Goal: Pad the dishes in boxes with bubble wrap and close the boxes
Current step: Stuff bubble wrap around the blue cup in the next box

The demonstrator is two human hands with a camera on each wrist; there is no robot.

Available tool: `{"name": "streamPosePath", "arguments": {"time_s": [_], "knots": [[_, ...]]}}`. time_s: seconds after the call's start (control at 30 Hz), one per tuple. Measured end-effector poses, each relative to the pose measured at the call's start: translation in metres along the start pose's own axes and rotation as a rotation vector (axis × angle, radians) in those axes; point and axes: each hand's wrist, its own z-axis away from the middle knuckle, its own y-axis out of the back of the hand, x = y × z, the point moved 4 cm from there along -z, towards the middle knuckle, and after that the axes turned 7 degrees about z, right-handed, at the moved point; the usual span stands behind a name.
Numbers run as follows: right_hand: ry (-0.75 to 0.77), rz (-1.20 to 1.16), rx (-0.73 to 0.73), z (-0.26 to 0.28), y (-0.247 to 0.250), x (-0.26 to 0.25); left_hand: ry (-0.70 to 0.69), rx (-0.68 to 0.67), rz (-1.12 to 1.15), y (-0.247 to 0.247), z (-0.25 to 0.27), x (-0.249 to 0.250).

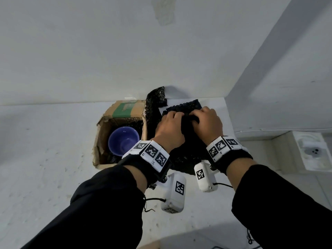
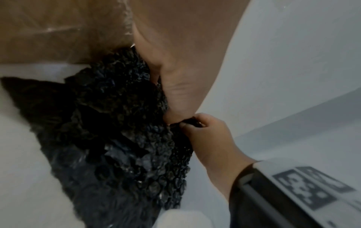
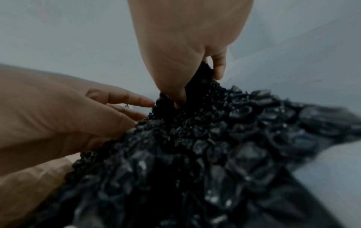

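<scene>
An open cardboard box (image 1: 124,108) stands on the white surface, with a blue bowl (image 1: 124,141) inside on dark wrap. Just right of the box lies a crumpled sheet of black bubble wrap (image 1: 188,105), and one strip of it rises against the wall. Both hands are on the sheet side by side. My left hand (image 1: 177,116) curls its fingers over the bunched wrap. My right hand (image 1: 196,117) pinches the same fold. In the left wrist view the bubble wrap (image 2: 126,138) lies below the box wall (image 2: 58,30). In the right wrist view my right hand (image 3: 199,90) pinches the bubble wrap (image 3: 195,154), with my left hand (image 3: 144,111) at its edge.
The white surface (image 1: 45,159) runs to a white wall just behind the box. A side wall closes the corner on the right and carries a wall socket (image 1: 314,151) low down.
</scene>
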Motion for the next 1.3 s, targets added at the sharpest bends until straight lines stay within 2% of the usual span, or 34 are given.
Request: {"name": "streamPosePath", "arguments": {"time_s": [0.17,0.37,0.47,0.57,0.7,0.83,0.97,1.1,1.17,1.3], "knots": [[0.014,-0.088,0.187,0.001,0.023,-0.003,-0.009,0.072,0.079,0.008,0.001,0.008],[0.096,-0.157,0.366,0.004,0.07,-0.024,-0.054,0.337,-0.006,0.041,0.007,0.031],[0.079,-0.362,0.356,0.008,0.095,-0.034,-0.102,0.432,0.042,0.065,0.014,0.04],[0.046,-0.559,0.363,0.012,0.12,-0.045,-0.19,0.484,0.22,0.092,0.025,0.045],[0.076,-0.702,0.359,0.017,0.142,-0.065,-0.184,0.505,0.474,0.126,0.043,0.035],[0.263,-0.692,0.262,0.025,0.146,-0.101,-0.118,0.508,0.687,0.155,0.064,0.005],[0.31,-0.643,0.2,0.034,0.13,-0.139,-0.082,0.47,0.756,0.174,0.091,-0.025],[0.322,-0.534,0.048,0.04,0.111,-0.172,-0.12,0.38,0.755,0.186,0.112,-0.041],[0.343,-0.563,0.068,0.042,0.11,-0.186,-0.123,0.336,0.804,0.19,0.117,-0.049],[0.293,-0.59,0.269,0.043,0.111,-0.199,-0.113,0.369,0.717,0.192,0.12,-0.069]]}}
